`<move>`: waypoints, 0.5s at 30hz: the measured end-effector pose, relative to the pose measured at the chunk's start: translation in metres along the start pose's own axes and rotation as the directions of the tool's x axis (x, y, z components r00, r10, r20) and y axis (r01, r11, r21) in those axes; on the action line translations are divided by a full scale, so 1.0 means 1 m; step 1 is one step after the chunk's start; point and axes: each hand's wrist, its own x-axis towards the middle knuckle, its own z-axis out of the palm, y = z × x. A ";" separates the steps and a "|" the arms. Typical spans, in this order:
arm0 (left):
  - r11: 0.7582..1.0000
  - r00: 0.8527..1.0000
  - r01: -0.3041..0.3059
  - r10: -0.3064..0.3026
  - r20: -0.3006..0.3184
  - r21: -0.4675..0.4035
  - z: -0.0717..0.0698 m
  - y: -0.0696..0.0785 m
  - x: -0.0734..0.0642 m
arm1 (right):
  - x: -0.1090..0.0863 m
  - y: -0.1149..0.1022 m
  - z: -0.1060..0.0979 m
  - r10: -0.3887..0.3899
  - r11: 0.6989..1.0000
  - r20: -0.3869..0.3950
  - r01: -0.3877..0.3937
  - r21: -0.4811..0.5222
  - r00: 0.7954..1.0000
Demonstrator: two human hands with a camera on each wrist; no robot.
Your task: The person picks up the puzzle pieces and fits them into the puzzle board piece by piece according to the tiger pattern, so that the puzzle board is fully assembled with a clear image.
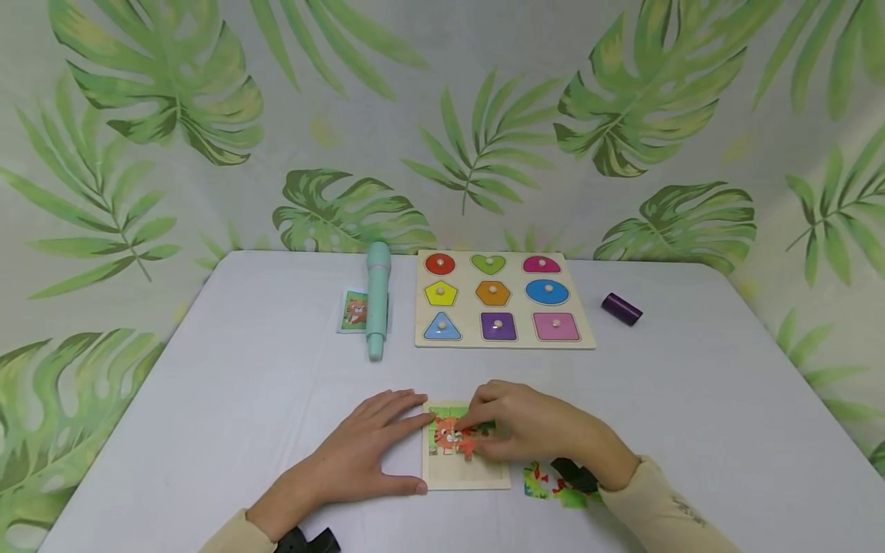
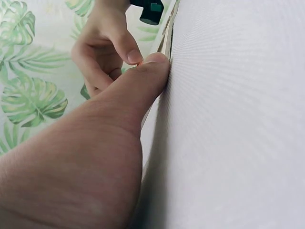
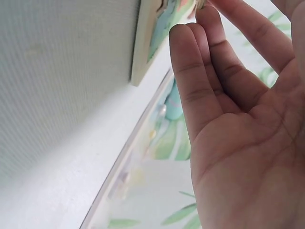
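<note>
A square wooden jigsaw puzzle board (image 1: 465, 478) lies on the table, its upper part filled with pieces showing an orange animal on green. My left hand (image 1: 373, 453) spreads along the board's left edge, fingertips at its upper left and thumb at its lower left corner. Over the board's middle my right hand (image 1: 528, 421) pinches an orange puzzle piece (image 1: 468, 447) between thumb and index finger. In the left wrist view a sliver of orange shows at the right thumb's tip. The right palm faces the camera in the right wrist view, where the piece is mostly hidden.
Several loose puzzle pieces (image 1: 536, 481) lie right of the board, partly under the right wrist. Farther back are a shape-peg board (image 1: 505, 339), a mint-green tube (image 1: 377, 299) on a small picture card (image 1: 354, 313), and a dark purple cylinder (image 1: 621, 309).
</note>
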 end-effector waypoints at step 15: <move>1.000 1.000 -0.015 0.015 -0.014 0.002 0.000 -0.001 0.000 | 0.004 0.000 0.007 0.018 1.000 0.013 -0.018 0.016 1.000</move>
